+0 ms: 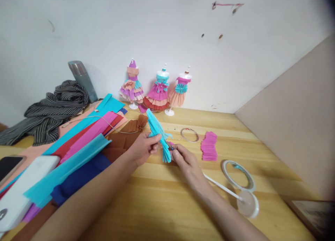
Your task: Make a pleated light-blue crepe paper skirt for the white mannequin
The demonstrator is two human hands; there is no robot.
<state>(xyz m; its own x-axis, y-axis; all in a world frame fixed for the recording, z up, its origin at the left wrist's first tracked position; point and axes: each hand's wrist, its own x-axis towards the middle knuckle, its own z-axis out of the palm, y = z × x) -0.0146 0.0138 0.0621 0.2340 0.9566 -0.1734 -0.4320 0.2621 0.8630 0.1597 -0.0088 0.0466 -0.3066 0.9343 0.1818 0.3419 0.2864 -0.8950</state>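
My left hand pinches the middle of a pleated turquoise crepe paper piece that fans out above and below the grip. My right hand is closed against the lower part of the same paper, with a small pink bit showing at its fingertips. Both hands hover over the wooden table. A folded pink pleated paper lies just right of my right hand.
Three mannequin stands in paper dresses line the wall. Coloured crepe sheets, a white power bank, a phone, a striped cloth and a flask lie left. Tape rings and a white stand lie right.
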